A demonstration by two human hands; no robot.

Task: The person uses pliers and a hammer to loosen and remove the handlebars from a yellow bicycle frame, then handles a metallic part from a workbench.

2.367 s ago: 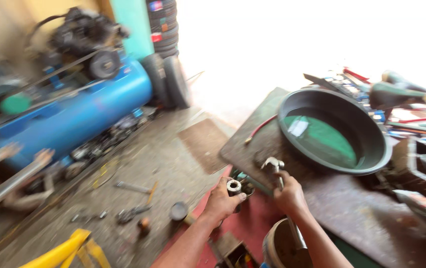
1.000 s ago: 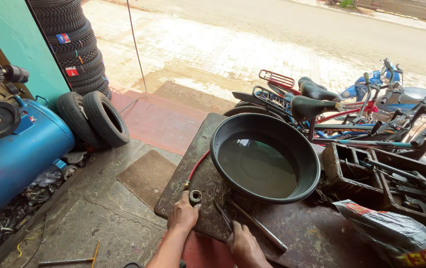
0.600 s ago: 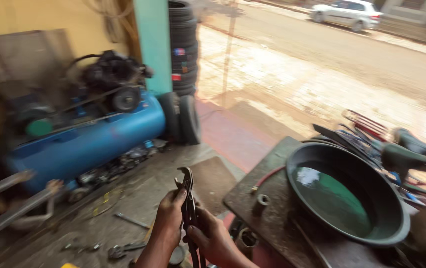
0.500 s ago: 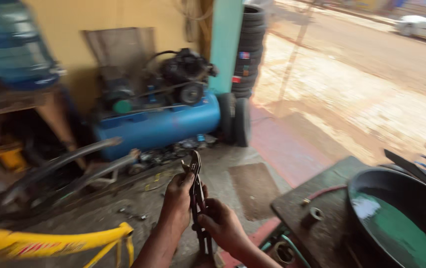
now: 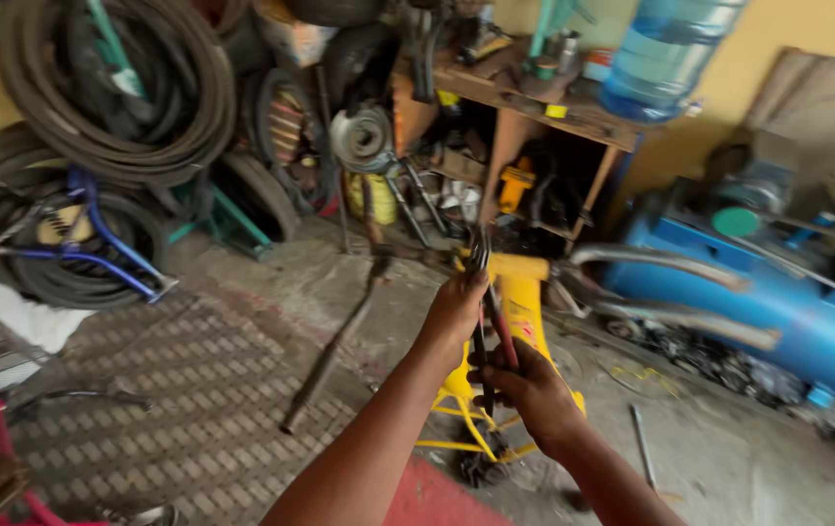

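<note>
Both hands hold one pair of red-handled pliers [image 5: 483, 292] upright in mid-air — the left hand [image 5: 454, 310] clenched around it just below the head, the right hand [image 5: 526, 387] closed around the handles lower down. Behind the grip stands a yellow metal stand [image 5: 524, 292] on the concrete floor [image 5: 339, 292], with a long dark metal bar [image 5: 334, 346] lying to the left of it. Farther out — a blue compressor tank [image 5: 758, 302] toward the right edge of the floor, a cluttered wooden shelf [image 5: 534, 107] against the back wall and coiled tyres [image 5: 115, 97] at the far left.
</note>
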